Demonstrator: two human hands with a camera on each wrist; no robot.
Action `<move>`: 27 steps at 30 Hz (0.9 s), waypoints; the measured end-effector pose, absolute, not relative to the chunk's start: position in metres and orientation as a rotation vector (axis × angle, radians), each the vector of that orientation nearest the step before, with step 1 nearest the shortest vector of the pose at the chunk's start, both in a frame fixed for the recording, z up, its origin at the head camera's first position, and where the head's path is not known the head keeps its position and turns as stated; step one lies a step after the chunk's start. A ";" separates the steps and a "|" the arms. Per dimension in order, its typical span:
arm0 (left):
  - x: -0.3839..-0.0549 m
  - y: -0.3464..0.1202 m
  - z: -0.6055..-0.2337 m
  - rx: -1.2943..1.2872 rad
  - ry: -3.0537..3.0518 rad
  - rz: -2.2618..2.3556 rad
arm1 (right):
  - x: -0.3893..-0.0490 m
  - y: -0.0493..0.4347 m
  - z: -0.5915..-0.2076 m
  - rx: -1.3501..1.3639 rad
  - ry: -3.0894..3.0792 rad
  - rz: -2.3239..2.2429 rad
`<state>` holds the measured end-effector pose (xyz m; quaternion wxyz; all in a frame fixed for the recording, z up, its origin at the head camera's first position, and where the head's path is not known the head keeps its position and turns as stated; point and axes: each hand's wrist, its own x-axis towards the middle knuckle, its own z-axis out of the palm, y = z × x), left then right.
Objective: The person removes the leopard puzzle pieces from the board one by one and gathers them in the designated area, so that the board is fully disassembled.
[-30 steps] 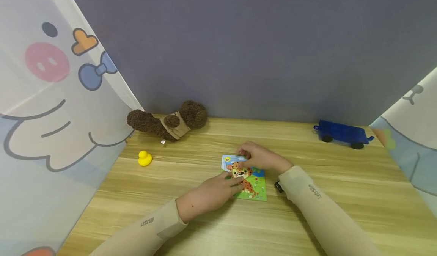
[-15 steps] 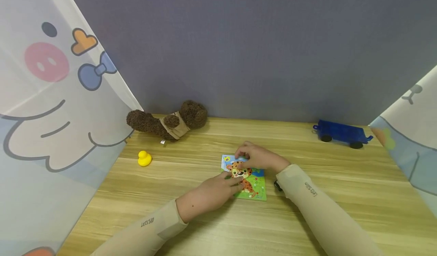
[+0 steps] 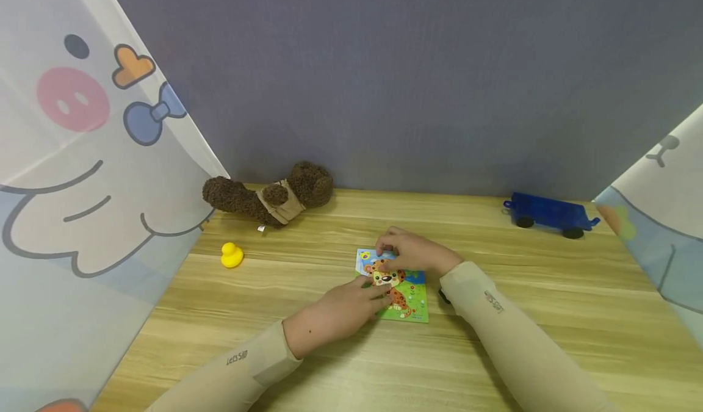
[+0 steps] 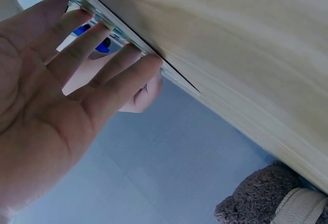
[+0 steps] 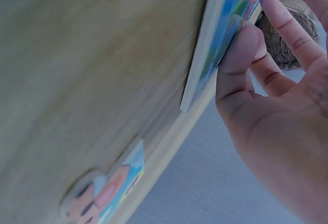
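Head view above, wrist views beside puzzle (image 3: 403, 297)

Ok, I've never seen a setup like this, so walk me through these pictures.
No robot works here: these are a person's bare left hand and right hand. A head-worn camera took the wide view; a camera on each wrist took the two close ones. On the wooden-looking table are a board with a spotted animal picture, a brown plush toy, a yellow duck and a blue wheeled toy. The right wrist view also shows a loose printed piece. The left hand rests on the board; the right hand bends over its upper part, but whether it pinches anything is hard to tell.
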<state>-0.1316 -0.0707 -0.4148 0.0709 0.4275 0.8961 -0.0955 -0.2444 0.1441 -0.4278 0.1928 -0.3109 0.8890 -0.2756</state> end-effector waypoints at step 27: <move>-0.134 -0.072 -0.416 1.292 2.708 -0.255 | -0.248 0.149 -0.429 -0.794 2.395 -0.942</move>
